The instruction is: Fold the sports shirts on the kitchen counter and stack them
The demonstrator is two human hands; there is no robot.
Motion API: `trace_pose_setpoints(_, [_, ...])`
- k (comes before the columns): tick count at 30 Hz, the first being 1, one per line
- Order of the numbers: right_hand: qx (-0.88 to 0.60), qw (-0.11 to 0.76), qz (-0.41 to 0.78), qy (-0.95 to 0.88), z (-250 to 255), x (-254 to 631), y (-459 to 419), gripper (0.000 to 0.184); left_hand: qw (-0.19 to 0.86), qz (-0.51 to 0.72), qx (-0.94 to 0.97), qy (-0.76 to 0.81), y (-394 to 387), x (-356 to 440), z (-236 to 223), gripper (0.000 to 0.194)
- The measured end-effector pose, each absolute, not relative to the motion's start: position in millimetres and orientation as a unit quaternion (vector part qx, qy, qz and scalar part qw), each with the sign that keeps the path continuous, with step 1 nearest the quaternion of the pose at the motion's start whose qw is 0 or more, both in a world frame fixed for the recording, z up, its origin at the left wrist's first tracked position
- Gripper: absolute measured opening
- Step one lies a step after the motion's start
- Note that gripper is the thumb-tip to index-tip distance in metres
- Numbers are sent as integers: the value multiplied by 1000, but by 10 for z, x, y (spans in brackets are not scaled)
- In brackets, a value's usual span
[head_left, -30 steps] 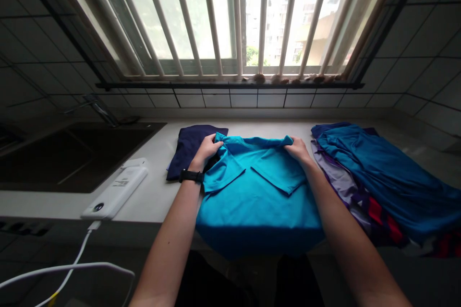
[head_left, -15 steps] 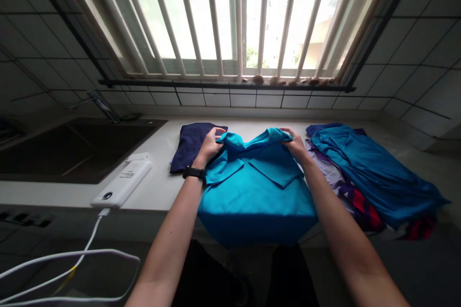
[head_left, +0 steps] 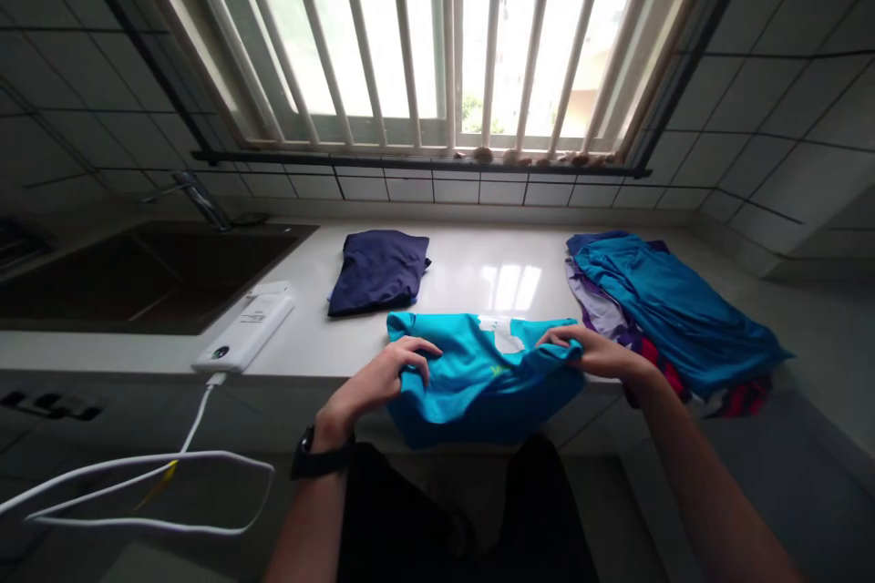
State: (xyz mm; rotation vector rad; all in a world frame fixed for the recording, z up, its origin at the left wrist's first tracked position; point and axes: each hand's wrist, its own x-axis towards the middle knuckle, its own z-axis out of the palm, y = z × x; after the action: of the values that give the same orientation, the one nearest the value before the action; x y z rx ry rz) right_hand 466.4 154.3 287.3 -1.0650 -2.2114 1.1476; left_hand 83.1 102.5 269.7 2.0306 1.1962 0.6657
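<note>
Hands [head_left: 397, 369] hold turquoise shirt [head_left: 465, 383] (yellow-green mark [head_left: 498, 372] unreadable).

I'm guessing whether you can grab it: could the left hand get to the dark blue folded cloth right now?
Probably yes: the dark blue cloth lies just past the left hand, across bare counter. But that hand's busy with the turquoise shirt.

And here on the white power bank [head_left: 244, 328] there are rows of tiny dark print [head_left: 252, 316], far too small and soft to read, while no figure comes through on the round dark display [head_left: 220, 352] at its near end. Over on the turquoise garment [head_left: 451, 387], a small yellow-green mark [head_left: 499, 372] sits near a white patch [head_left: 507, 337], and it looks like lettering, but no word is legible.
</note>
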Motion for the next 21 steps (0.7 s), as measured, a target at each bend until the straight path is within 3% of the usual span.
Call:
trace_pose_setpoints(8, [-432,172,324,-824,2749,4616,1509,37,255,215,800,500,1170,936,2543,45])
trace_pose_setpoints(11, [-483,129,249,-830,2692,4552,1665,54,240,199,802,510,1338,1042,2672,54])
trace_pose_setpoints(14, [-516,84,194,-830,2677,4465,1851,68,230,192,809,506,1546,1161,2770,52])
trace_pose_setpoints(18, [-538,52,147,-828,2734,4386,2070,43,218,168,812,514,1842,1300,2803,47])
trace_pose_setpoints(21, [-560,104,97,-816,2770,4378,2125,27,221,146,808,526,2007,1373,2809,51])
